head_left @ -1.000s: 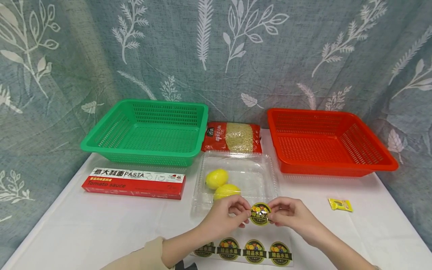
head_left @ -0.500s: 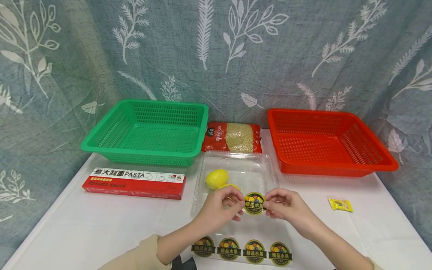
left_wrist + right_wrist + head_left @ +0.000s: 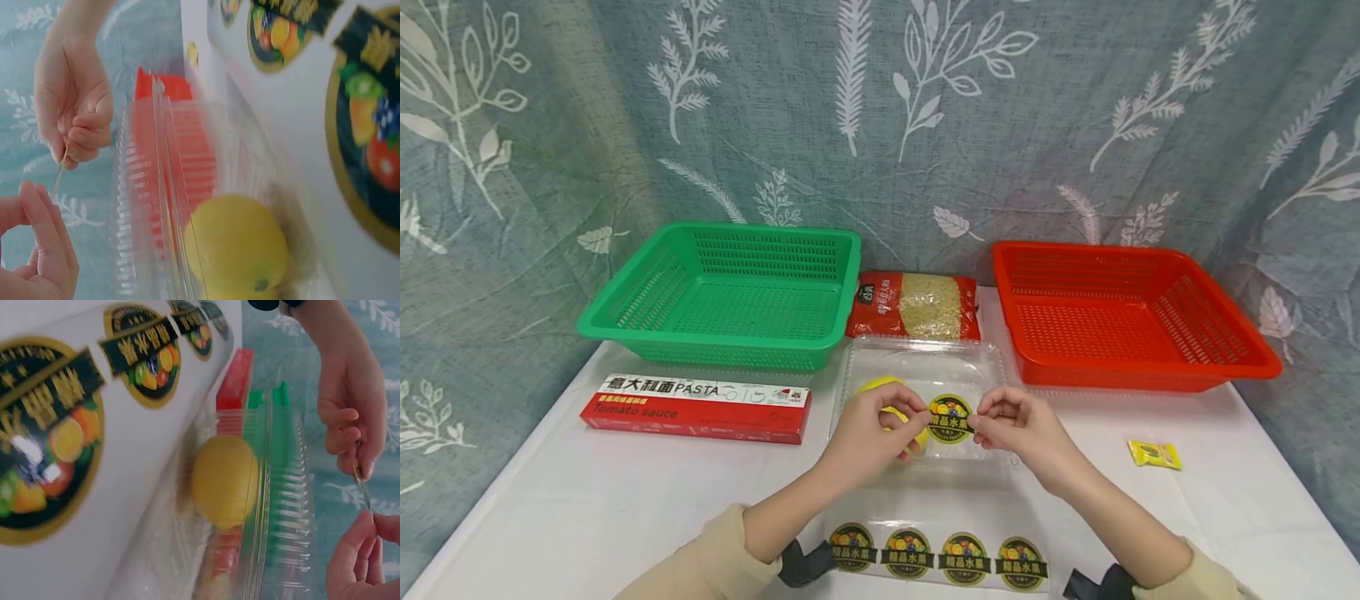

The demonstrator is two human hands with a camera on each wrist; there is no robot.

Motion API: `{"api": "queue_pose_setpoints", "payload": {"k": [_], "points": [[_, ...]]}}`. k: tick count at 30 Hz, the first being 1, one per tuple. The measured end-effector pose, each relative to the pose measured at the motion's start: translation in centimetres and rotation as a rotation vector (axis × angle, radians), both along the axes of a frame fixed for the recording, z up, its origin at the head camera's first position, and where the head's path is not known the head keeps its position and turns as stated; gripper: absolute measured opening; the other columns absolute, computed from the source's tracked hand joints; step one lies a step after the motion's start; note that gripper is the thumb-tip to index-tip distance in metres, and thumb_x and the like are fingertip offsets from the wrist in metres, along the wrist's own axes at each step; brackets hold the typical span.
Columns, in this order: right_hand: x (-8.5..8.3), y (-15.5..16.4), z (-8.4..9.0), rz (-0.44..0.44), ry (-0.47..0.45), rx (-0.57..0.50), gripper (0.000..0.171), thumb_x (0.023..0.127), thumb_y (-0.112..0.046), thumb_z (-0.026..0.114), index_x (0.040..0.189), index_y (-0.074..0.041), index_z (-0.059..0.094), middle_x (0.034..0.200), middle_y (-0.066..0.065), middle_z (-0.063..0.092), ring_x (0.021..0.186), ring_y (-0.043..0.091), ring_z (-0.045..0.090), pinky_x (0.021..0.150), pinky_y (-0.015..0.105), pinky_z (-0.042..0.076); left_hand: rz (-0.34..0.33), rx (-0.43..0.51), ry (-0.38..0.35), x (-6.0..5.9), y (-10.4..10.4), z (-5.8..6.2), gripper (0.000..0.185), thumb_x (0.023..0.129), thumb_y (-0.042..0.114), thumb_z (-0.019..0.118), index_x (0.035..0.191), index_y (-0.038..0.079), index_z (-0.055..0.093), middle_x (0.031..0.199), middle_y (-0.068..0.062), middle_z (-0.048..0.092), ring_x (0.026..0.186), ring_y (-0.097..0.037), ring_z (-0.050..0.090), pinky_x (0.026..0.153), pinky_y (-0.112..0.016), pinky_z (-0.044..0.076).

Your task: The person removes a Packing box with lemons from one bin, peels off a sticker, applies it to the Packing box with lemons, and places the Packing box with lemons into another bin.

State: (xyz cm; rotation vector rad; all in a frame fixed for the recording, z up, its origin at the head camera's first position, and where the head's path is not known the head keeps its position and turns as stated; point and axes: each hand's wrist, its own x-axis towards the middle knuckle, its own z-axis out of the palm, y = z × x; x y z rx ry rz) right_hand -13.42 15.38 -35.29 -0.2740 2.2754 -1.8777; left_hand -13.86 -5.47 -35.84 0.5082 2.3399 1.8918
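A round black-and-gold fruit sticker (image 3: 950,419) hangs between both hands above a shut clear plastic clamshell box (image 3: 925,371). My left hand (image 3: 880,425) pinches the sticker's left edge and my right hand (image 3: 1007,421) pinches its right edge. Two yellow lemons (image 3: 874,386) lie inside the box, partly hidden by my left hand; one lemon (image 3: 237,244) (image 3: 225,481) shows in both wrist views. The sticker (image 3: 60,170) (image 3: 361,484) appears edge-on in the wrist views. A backing sheet (image 3: 936,554) with several more stickers lies at the table's front edge.
A green basket (image 3: 722,292) stands back left and a red basket (image 3: 1127,312) back right. A bag of pasta (image 3: 917,304) lies between them. A long red pasta box (image 3: 696,407) sits front left. A small yellow packet (image 3: 1154,454) lies at the right.
Both hands have carried the sticker away from me and up, from the box's near edge to above its lid over the lemons.
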Motion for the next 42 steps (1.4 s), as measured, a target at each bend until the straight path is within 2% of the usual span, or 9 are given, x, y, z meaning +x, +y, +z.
{"api": "queue_pose_setpoints", "payload": {"k": [8, 15, 18, 22, 27, 36, 42], "points": [[-2.4, -0.7, -0.2, -0.028, 0.039, 0.044, 0.015, 0.082, 0.000, 0.063, 0.090, 0.008, 0.052, 0.077, 0.008, 0.062, 0.066, 0.012, 0.061, 0.065, 0.024, 0.053, 0.073, -0.031, 0.019, -1.7, -0.2, -0.3, 0.006, 0.083, 0.003, 0.064, 0.085, -0.001, 0.061, 0.075, -0.008, 0.060, 0.054, -0.031, 0.061, 0.049, -0.036, 0.053], [-4.0, -1.0, -0.4, -0.034, 0.068, 0.091, 0.015, 0.081, 0.000, 0.064, 0.088, 0.008, 0.054, 0.072, 0.005, 0.062, 0.062, 0.010, 0.059, 0.060, 0.022, 0.051, 0.105, -0.067, 0.002, -2.9, -0.3, -0.1, 0.004, 0.082, 0.003, 0.064, 0.084, 0.000, 0.062, 0.075, -0.008, 0.061, 0.050, -0.022, 0.060, 0.047, -0.027, 0.050], [-4.6, -1.1, -0.6, -0.039, 0.067, 0.112, 0.014, 0.081, -0.001, 0.064, 0.087, 0.008, 0.055, 0.073, 0.010, 0.063, 0.061, 0.011, 0.059, 0.059, 0.022, 0.051, 0.120, -0.097, 0.012, -3.3, -0.2, -0.2, 0.004, 0.082, 0.003, 0.065, 0.083, 0.000, 0.063, 0.074, -0.007, 0.061, 0.048, -0.017, 0.058, 0.047, -0.025, 0.049], [-5.3, -1.3, -0.8, -0.040, 0.061, 0.122, 0.013, 0.081, 0.000, 0.064, 0.087, 0.008, 0.056, 0.074, 0.015, 0.063, 0.059, 0.011, 0.059, 0.059, 0.023, 0.051, 0.144, -0.123, 0.023, -3.8, -0.2, -0.3, 0.004, 0.081, 0.002, 0.065, 0.083, -0.001, 0.063, 0.073, -0.007, 0.061, 0.051, -0.023, 0.060, 0.047, -0.025, 0.049], [-5.9, -1.6, -0.9, -0.056, 0.068, 0.171, 0.014, 0.080, -0.001, 0.066, 0.086, 0.007, 0.057, 0.073, 0.013, 0.062, 0.057, 0.012, 0.059, 0.057, 0.025, 0.053, 0.161, -0.158, 0.050, -4.4, -0.2, -0.4, 0.004, 0.080, 0.002, 0.066, 0.082, -0.001, 0.064, 0.070, -0.006, 0.062, 0.053, -0.027, 0.061, 0.046, -0.025, 0.049], [-6.4, -2.3, -1.1, -0.065, 0.086, 0.258, 0.012, 0.080, -0.001, 0.066, 0.085, 0.005, 0.058, 0.079, 0.025, 0.063, 0.054, 0.015, 0.060, 0.054, 0.032, 0.054, 0.173, -0.301, 0.060, -5.2, -0.2, -0.7, 0.008, 0.081, 0.006, 0.068, 0.085, 0.001, 0.063, 0.071, -0.006, 0.062, 0.046, -0.012, 0.055, 0.047, -0.023, 0.048], [-6.7, -2.6, -1.1, -0.082, 0.052, 0.253, 0.014, 0.079, 0.002, 0.067, 0.085, 0.007, 0.057, 0.074, 0.018, 0.062, 0.053, 0.013, 0.058, 0.057, 0.037, 0.055, 0.165, -0.372, 0.072, -5.5, -0.1, -0.8, 0.010, 0.082, 0.009, 0.067, 0.087, 0.001, 0.064, 0.072, -0.005, 0.062, 0.048, -0.010, 0.055, 0.048, -0.021, 0.048]]}}
